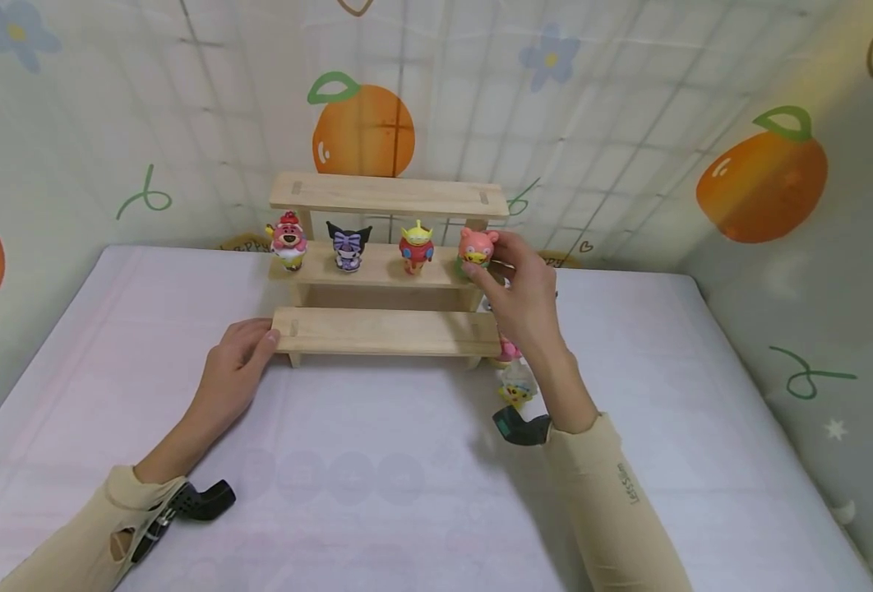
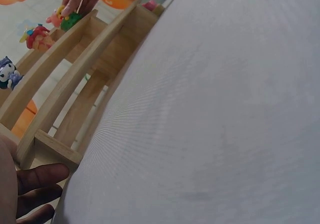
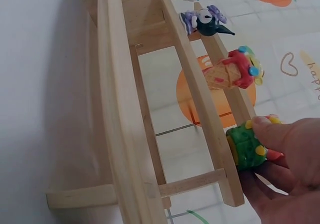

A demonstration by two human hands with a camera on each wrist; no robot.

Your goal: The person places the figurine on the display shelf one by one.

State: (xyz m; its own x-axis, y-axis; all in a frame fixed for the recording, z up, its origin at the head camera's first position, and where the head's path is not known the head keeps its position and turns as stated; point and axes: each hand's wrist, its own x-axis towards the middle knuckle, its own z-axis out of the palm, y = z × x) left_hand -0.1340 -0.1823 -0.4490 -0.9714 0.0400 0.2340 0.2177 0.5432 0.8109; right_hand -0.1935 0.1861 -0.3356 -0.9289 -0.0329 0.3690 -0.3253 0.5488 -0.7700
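A three-tier wooden display stand (image 1: 386,330) stands on the table. My left hand (image 1: 238,362) holds the left end of its lowest tier, thumb at the front edge; in the left wrist view, its fingers (image 2: 42,178) lie by the end panel. My right hand (image 1: 525,288) pinches a figurine with a pink head and green base (image 1: 477,247) at the right end of the middle tier. Its green base (image 3: 246,146) meets the board's edge in the right wrist view. Left of it stand a red-and-yellow figurine (image 1: 416,247), a purple-and-black one (image 1: 348,247) and a pink bear-like one (image 1: 288,240).
Beside the stand's right end are more small figurines, among them a yellow one with a whitish top (image 1: 516,385) and a pink one (image 1: 508,349), partly behind my right arm. A printed curtain (image 1: 466,107) hangs behind the white-covered table (image 1: 377,510).
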